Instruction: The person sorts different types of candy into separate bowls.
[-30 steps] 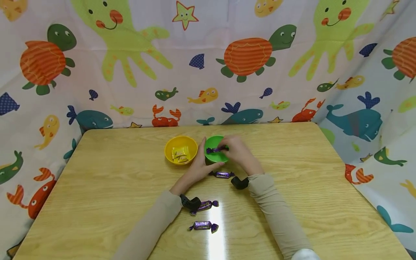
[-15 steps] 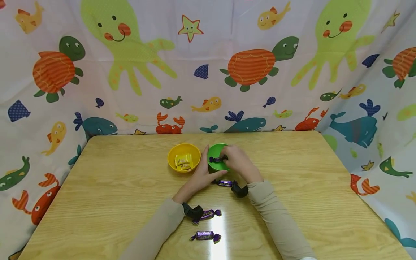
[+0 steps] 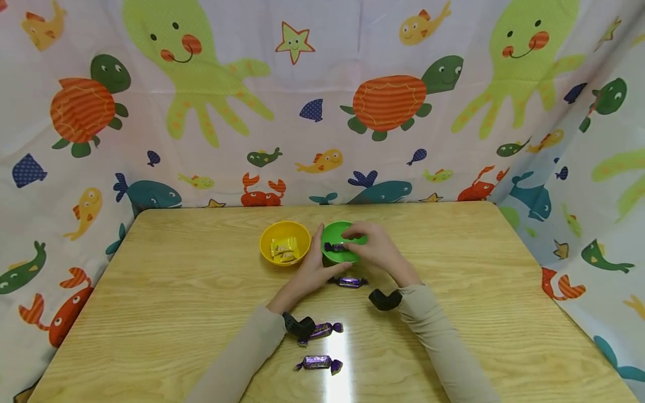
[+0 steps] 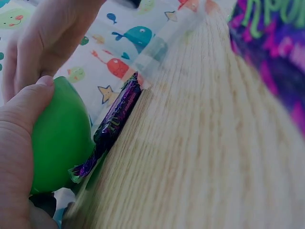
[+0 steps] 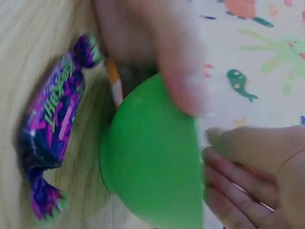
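Observation:
My left hand holds the small green bowl, its thumb on the near side and its fingers along the left. In the left wrist view that thumb lies against the rim of the bowl. One purple-wrapped candy lies inside the bowl. Over the bowl's right side is my right hand, thumb and fingers spread apart by the candy's end; the right wrist view shows nothing between them. Another purple-wrapped candy lies on the table just in front of the bowl.
A yellow bowl with yellow-wrapped sweets stands left of my left hand. Two more purple candies, one partly behind the left wrist camera and one nearer, lie on the wooden table. A printed curtain surrounds the table.
My right hand's thumb and fingers have parted from the candy, which rests in the green bowl, and the hand has shifted slightly right. My left hand has stayed on the bowl.

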### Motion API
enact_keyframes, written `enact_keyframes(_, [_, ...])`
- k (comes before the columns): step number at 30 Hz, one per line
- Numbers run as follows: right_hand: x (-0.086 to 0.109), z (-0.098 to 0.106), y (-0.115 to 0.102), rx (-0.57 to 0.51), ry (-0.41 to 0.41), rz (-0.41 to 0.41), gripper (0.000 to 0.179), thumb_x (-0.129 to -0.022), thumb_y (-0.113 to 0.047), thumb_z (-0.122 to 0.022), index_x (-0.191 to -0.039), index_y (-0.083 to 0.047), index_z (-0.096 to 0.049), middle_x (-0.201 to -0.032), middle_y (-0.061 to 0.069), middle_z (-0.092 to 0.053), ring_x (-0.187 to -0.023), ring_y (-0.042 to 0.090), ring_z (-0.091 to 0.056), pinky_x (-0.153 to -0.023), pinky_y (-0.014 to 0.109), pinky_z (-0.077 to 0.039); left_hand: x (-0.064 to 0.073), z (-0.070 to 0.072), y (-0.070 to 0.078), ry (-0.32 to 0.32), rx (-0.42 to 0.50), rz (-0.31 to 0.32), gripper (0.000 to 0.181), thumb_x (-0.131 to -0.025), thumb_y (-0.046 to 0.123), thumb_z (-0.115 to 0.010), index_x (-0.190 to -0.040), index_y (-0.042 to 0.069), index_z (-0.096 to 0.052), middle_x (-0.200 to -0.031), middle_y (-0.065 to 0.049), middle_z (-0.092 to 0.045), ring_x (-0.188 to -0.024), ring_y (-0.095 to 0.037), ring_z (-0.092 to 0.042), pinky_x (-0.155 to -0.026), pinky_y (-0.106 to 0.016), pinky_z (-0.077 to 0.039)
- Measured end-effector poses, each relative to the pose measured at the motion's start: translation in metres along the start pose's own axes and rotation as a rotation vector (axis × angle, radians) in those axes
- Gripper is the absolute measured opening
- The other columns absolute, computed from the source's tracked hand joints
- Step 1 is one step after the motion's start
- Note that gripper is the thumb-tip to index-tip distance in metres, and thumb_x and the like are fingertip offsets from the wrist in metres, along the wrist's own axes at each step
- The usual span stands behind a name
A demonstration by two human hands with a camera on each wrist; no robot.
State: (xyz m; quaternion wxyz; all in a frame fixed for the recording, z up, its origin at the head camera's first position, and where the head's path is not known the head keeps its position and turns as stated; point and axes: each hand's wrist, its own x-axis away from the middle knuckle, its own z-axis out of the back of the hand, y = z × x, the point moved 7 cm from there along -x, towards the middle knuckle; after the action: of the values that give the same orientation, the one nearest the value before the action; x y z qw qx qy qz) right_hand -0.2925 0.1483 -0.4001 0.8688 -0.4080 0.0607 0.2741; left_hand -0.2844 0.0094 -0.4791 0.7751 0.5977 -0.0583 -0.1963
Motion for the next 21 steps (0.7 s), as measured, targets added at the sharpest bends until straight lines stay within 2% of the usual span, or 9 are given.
enact_keyframes(4, [0.015, 0.014, -0.002, -0.158, 0.082, -0.029, 0.013, -0.090, -0.009, -0.074, -0.101, -0.003, -0.076, -0.097, 0.004, -0.072, -0.088, 0.019, -0.066, -0.081, 0.047, -0.054, 0.000, 0.000, 0.001, 0.004, -0.006, 0.007, 0.108, -0.089, 0.027, -0.076, -0.160, 0.016, 0.004, -0.165, -0.012, -0.006, -0.148, -0.025, -0.017, -0.119, -0.049, -0.016])
enact_keyframes(7, [0.028, 0.020, 0.001, -0.267, 0.113, -0.052, 0.011, -0.090, -0.007, -0.073, -0.100, -0.002, -0.076, -0.096, 0.007, -0.072, -0.086, 0.016, -0.065, -0.080, 0.041, -0.055, 0.000, -0.001, 0.001, 0.004, -0.012, 0.017, 0.108, -0.089, 0.028, -0.077, -0.160, 0.017, 0.004, -0.165, -0.011, -0.006, -0.149, -0.025, -0.016, -0.119, -0.049, -0.015])
enact_keyframes(12, [0.051, 0.017, 0.016, -0.374, 0.090, -0.094, 0.015, -0.089, 0.003, -0.071, -0.103, 0.007, -0.071, -0.100, 0.019, -0.070, -0.088, 0.016, -0.065, -0.082, 0.032, -0.055, -0.001, -0.003, 0.002, 0.009, -0.040, 0.003, 0.110, -0.088, 0.029, -0.078, -0.160, 0.011, 0.003, -0.165, -0.014, -0.007, -0.149, -0.027, -0.014, -0.119, -0.049, -0.015])
enact_keyframes(15, [0.062, 0.013, 0.027, -0.409, 0.070, -0.147, 0.016, -0.088, 0.001, -0.072, -0.104, 0.007, -0.071, -0.101, 0.020, -0.070, -0.091, 0.015, -0.066, -0.085, 0.030, -0.054, -0.001, -0.003, 0.002, 0.012, -0.051, 0.002, 0.110, -0.087, 0.031, -0.078, -0.160, 0.010, 0.002, -0.165, -0.014, -0.007, -0.149, -0.026, -0.014, -0.119, -0.049, -0.015])
enact_keyframes(21, [0.077, -0.002, 0.045, -0.460, 0.032, -0.268, 0.016, -0.089, -0.009, -0.075, -0.102, 0.000, -0.073, -0.103, 0.014, -0.071, -0.091, 0.017, -0.068, -0.080, 0.026, -0.055, 0.000, -0.001, 0.001, 0.014, -0.039, 0.017, 0.111, -0.086, 0.035, -0.078, -0.160, 0.013, 0.002, -0.165, -0.011, -0.008, -0.149, -0.024, -0.014, -0.119, -0.048, -0.015])
